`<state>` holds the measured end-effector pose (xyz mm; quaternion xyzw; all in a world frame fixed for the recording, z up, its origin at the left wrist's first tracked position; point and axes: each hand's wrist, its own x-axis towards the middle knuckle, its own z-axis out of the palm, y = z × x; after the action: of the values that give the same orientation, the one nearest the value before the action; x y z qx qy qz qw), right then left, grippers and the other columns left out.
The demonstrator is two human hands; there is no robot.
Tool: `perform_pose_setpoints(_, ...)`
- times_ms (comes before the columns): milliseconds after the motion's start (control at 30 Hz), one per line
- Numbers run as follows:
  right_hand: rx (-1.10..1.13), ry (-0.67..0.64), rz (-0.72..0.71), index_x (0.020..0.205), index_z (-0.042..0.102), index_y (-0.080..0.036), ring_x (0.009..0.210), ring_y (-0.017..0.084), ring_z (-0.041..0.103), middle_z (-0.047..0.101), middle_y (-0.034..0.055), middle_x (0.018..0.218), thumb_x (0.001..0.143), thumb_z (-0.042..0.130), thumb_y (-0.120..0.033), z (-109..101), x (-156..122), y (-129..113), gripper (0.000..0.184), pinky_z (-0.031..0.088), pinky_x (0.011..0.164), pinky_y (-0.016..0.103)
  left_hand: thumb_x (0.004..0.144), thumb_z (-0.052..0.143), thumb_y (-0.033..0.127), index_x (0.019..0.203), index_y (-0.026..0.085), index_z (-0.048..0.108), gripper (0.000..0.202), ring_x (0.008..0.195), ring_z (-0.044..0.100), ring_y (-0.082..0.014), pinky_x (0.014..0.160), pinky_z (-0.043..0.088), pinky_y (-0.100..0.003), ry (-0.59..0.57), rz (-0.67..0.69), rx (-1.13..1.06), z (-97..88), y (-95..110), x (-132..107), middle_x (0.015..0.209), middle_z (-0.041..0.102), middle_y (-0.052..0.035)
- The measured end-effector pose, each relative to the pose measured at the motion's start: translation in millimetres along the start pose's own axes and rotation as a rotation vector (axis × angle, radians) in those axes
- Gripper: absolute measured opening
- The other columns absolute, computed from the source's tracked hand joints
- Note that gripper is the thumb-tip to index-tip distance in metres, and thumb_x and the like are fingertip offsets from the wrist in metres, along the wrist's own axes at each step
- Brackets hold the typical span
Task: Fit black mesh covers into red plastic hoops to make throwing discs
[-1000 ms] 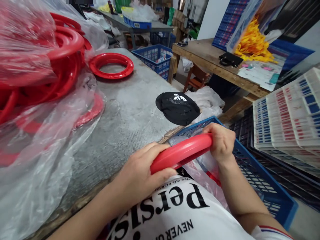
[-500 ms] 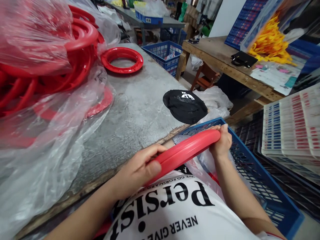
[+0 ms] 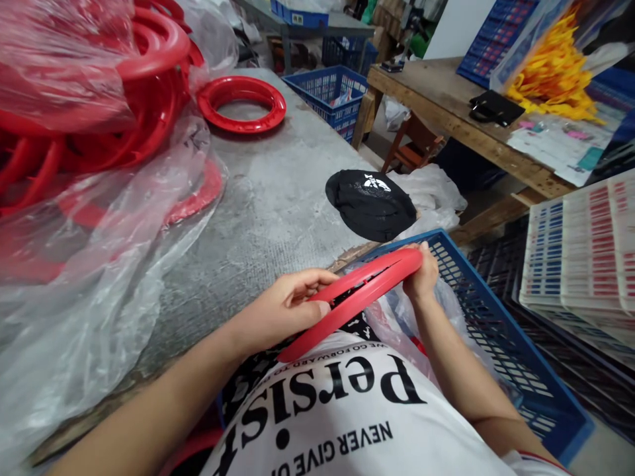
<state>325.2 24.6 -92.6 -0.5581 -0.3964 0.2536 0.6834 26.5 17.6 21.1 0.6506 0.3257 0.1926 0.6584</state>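
With my left hand and right hand clamped on opposite sides of a red ring, a gap showing between its two bands, I hold it tilted before my shirt, beside the grey surface and a blue crate

I could see a black cap just right of centre, a blue basket at top centre and, at upper right, a black pouch beside a heap of yellow pieces.

passage: grey tabletop | left: red ring pile | right: black cap
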Motion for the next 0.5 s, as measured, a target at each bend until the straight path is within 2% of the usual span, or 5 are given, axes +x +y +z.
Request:
perform_pose_setpoints(133,0.015,-0.010,-0.077,0.057,0.058,-0.024,0.053,0.018,0.055,0.061,0.0028,0.057,0.092,0.043,-0.063,-6.6,-2.7,-1.5,0.055,0.048,0.056,0.036,0.092,0.051,0.031,0.121,0.021,0.067,0.035,0.101,0.068,-0.0215,0.089,0.056,-0.035,0.118,0.193,0.355,6.8,2.5,-6.8,0.116,0.073,-0.0063)
perform_pose_setpoints(200,0.010,-0.034,-0.103,0.059,0.059,-0.024,0.053,0.019,0.055,0.061,0.0031,0.057,0.094,0.041,-0.062,-10.5,-4.0,-2.8,0.055,0.047,0.055,0.037,0.094,0.047,0.030,0.121,0.021,0.066,0.034,0.097,0.067,-0.0202,0.086,0.055,-0.034,0.144,0.281,0.470,8.9,3.4,-10.5,0.111,0.073,-0.0063)
perform_pose_setpoints(333,0.052,-0.082,-0.111,0.061,0.062,-0.022,0.053,0.018,0.054,0.063,0.0041,0.059,0.097,0.041,-0.055,-15.0,-5.3,-7.8,0.054,0.045,0.053,0.036,0.098,0.041,0.029,0.120,0.021,0.064,0.033,0.085,0.066,-0.0167,0.074,0.054,-0.028,0.154,0.343,0.522,10.2,8.3,-15.1,0.099,0.072,-0.0040)
perform_pose_setpoints(500,0.110,-0.058,-0.126,0.060,0.066,-0.021,0.052,0.017,0.056,0.064,0.0034,0.059,0.096,0.046,-0.055,-12.5,-8.1,-19.6,0.053,0.042,0.052,0.033,0.098,0.038,0.027,0.124,0.022,0.060,0.034,0.079,0.066,-0.0159,0.069,0.055,-0.027,0.191,0.409,0.621,14.3,8.0,-17.6,0.093,0.070,-0.0032)
